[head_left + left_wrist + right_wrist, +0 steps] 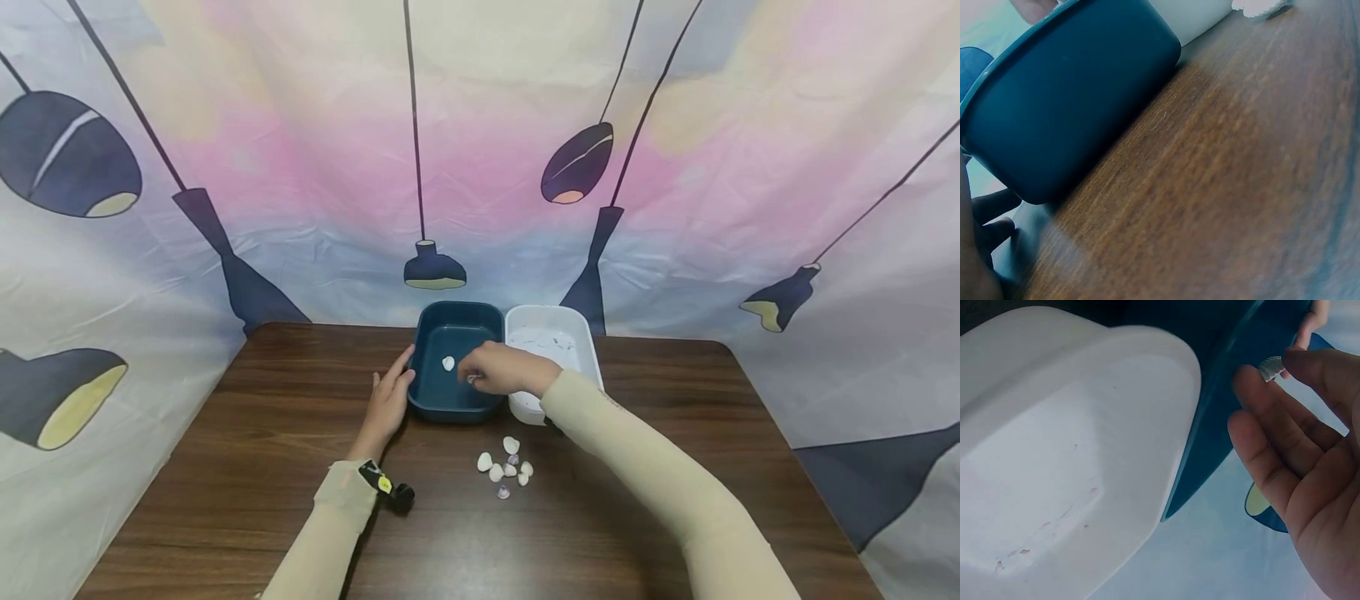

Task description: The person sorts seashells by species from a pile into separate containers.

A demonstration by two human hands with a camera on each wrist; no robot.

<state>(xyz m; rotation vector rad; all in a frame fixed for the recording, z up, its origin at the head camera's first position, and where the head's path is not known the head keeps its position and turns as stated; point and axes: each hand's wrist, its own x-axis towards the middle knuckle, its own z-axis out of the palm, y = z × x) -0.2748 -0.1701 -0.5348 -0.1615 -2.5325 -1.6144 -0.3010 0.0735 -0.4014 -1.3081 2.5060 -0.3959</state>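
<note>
Right hand [506,367] pinches a shell [1270,367] over the blue tub [453,413]; likely light, stiff and brittle, the shell suits a gentle edge grip. Left hand [387,401], fingers extended, touches the tub's side. Loose shells [497,472] lie on the table [637,508].

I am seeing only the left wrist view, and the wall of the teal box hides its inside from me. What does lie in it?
Observer: One white shell lies on the floor of the teal box.
Operator: Thank you. And the right hand, is it holding something?
Observer: Yes, it pinches a small ribbed shell.
Operator: I see only the outside of the white box. What is within?
Observer: Small reddish specks show on its inside.
</note>
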